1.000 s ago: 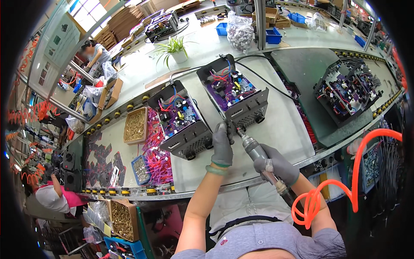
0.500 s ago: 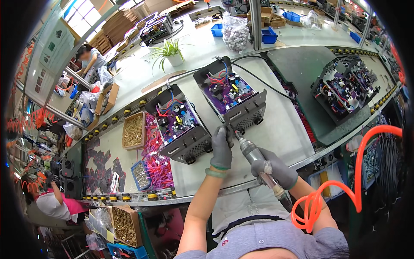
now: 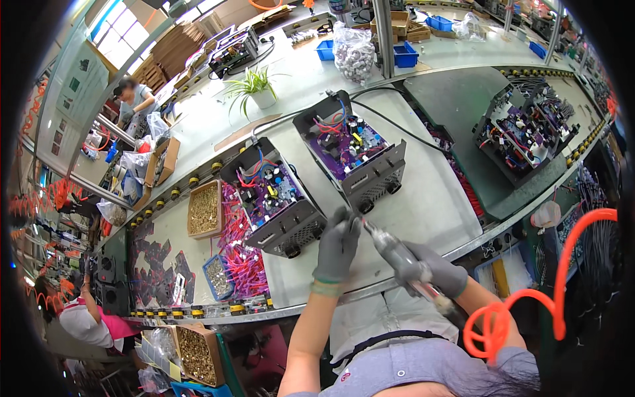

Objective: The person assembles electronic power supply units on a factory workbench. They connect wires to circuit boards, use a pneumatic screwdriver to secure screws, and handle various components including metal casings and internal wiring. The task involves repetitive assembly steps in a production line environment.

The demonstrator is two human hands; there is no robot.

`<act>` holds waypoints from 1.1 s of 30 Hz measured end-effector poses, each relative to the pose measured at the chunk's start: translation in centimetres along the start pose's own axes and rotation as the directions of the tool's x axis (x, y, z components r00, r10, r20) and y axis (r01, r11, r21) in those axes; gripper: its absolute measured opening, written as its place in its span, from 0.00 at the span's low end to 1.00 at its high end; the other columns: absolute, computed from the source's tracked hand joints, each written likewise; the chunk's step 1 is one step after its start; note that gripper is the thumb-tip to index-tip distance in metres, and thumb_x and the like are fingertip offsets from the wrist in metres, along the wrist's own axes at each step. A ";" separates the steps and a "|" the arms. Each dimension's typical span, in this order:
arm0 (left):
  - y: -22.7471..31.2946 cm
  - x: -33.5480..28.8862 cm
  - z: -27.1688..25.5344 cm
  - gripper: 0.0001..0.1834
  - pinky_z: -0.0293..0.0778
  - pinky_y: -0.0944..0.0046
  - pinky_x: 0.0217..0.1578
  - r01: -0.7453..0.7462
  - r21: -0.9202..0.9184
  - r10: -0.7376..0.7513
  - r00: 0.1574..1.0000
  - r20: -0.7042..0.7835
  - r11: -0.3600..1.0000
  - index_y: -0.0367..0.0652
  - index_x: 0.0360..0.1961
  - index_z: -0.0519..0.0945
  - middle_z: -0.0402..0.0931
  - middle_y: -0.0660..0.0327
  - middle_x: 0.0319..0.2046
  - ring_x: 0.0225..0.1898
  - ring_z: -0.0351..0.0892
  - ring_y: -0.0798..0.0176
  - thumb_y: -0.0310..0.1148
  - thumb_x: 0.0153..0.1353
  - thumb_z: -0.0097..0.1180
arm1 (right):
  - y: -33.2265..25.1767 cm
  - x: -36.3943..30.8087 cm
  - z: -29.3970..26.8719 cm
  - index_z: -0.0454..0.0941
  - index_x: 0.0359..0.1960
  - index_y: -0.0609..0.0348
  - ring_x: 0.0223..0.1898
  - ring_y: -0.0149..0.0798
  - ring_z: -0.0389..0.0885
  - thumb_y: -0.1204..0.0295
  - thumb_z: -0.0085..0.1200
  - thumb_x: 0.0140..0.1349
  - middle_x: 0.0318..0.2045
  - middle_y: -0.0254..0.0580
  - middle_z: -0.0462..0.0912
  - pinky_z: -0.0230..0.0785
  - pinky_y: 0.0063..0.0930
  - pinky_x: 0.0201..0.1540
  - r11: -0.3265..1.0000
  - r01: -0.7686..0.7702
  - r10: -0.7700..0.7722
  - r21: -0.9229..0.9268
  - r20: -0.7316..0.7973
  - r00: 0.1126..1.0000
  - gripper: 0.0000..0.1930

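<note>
In my gloved right hand [image 3: 440, 270] is an air screwdriver [image 3: 391, 251], its bit pointing away from me and to the left. The gloved fingers of my left hand [image 3: 337, 248] are pinched together beside the bit's tip. What they hold, if anything, is too small to make out. Just beyond both hands stands an open black metal chassis [image 3: 377, 177] with a purple circuit board [image 3: 344, 149] inside. To its left, close to my left hand, sits a second such chassis [image 3: 286, 230], also with coloured wires and a board.
An orange coiled air hose [image 3: 559, 264] hangs at the right. Left of the chassis lie pink-sleeved wires [image 3: 243, 261], a box of brass-coloured parts [image 3: 205, 208] and a blue tray [image 3: 218, 276]. More chassis [image 3: 526, 135] rest on the right. A potted plant [image 3: 263, 98] stands across the line.
The screwdriver's tip and my left fingers have drawn back a little from the front of the right chassis, towards me. Both chassis remain in place.
</note>
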State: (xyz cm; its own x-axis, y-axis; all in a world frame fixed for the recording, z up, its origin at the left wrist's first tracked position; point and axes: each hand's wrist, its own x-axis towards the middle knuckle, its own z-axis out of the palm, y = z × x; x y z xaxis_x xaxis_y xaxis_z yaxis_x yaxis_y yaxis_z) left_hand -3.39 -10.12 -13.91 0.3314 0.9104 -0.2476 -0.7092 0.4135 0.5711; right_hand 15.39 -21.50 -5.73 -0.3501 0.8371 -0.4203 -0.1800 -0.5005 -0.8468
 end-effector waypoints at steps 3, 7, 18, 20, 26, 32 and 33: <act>-2.1 -1.0 -4.2 0.21 0.77 0.65 0.56 0.166 -0.201 -0.153 0.985 0.077 0.966 0.31 0.62 0.64 0.73 0.49 0.52 0.55 0.76 0.58 0.22 0.68 0.38 | 0.4 -2.6 -1.0 0.67 0.53 0.65 0.20 0.30 0.76 0.59 0.63 0.50 0.25 0.38 0.75 0.72 0.24 0.21 0.997 -0.073 0.073 -0.001 0.048 0.996 0.32; -3.7 -1.1 -3.9 0.18 0.78 0.67 0.53 0.218 -0.055 -0.212 0.973 0.087 0.974 0.33 0.60 0.68 0.72 0.47 0.56 0.58 0.75 0.55 0.27 0.73 0.35 | 0.6 -3.5 -1.4 0.66 0.54 0.67 0.20 0.30 0.76 0.65 0.61 0.46 0.26 0.37 0.74 0.72 0.24 0.22 0.990 -0.138 0.138 0.017 0.001 0.990 0.33; -1.1 -1.3 0.4 0.16 0.76 0.71 0.31 0.355 0.356 -0.358 0.932 -0.061 0.864 0.33 0.54 0.68 0.78 0.52 0.44 0.38 0.81 0.63 0.29 0.70 0.35 | 2.2 -4.8 -2.8 0.68 0.51 0.68 0.18 0.31 0.76 0.69 0.59 0.44 0.25 0.37 0.73 0.72 0.25 0.19 0.979 -0.139 0.151 0.151 -0.076 0.986 0.30; -1.1 -1.3 1.2 0.16 0.74 0.72 0.26 0.345 0.440 -0.369 0.929 -0.033 0.829 0.33 0.53 0.68 0.78 0.52 0.42 0.35 0.82 0.63 0.30 0.70 0.36 | 2.6 -4.8 -3.4 0.65 0.57 0.68 0.21 0.29 0.76 0.62 0.62 0.48 0.28 0.37 0.74 0.72 0.23 0.22 0.987 -0.148 0.151 0.060 -0.045 0.988 0.36; -0.1 -1.9 1.7 0.16 0.66 0.76 0.16 0.313 0.573 -0.411 0.910 0.046 0.758 0.33 0.49 0.71 0.78 0.54 0.38 0.27 0.80 0.68 0.35 0.71 0.39 | 2.8 -4.8 -4.1 0.65 0.59 0.66 0.26 0.28 0.76 0.58 0.64 0.49 0.32 0.37 0.74 0.72 0.22 0.26 0.989 -0.138 0.138 0.050 0.018 0.990 0.38; 0.3 -2.1 1.3 0.18 0.61 0.77 0.15 0.269 0.598 -0.351 0.936 0.022 0.755 0.32 0.52 0.70 0.79 0.54 0.37 0.24 0.76 0.73 0.37 0.72 0.40 | 3.3 -4.2 -4.2 0.67 0.59 0.65 0.29 0.30 0.77 0.59 0.63 0.48 0.35 0.39 0.76 0.73 0.25 0.30 0.985 -0.168 0.168 -0.041 0.010 0.986 0.37; -0.3 -2.3 1.4 0.19 0.60 0.78 0.15 0.267 0.564 -0.302 0.953 -0.032 0.781 0.32 0.53 0.71 0.79 0.55 0.36 0.23 0.74 0.74 0.38 0.72 0.41 | 3.4 -4.0 -4.1 0.67 0.59 0.65 0.29 0.30 0.77 0.59 0.63 0.48 0.36 0.39 0.76 0.73 0.25 0.31 0.980 -0.186 0.187 -0.064 0.007 0.982 0.37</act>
State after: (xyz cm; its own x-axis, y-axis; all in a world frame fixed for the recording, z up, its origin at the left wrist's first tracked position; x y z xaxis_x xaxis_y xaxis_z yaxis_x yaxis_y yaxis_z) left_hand -3.05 -12.30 -12.40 0.5103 0.7428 -0.4334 -0.1146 0.5582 0.8218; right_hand 19.95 -25.65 -8.24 -0.3836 0.7274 -0.5690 -0.0521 -0.6322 -0.7731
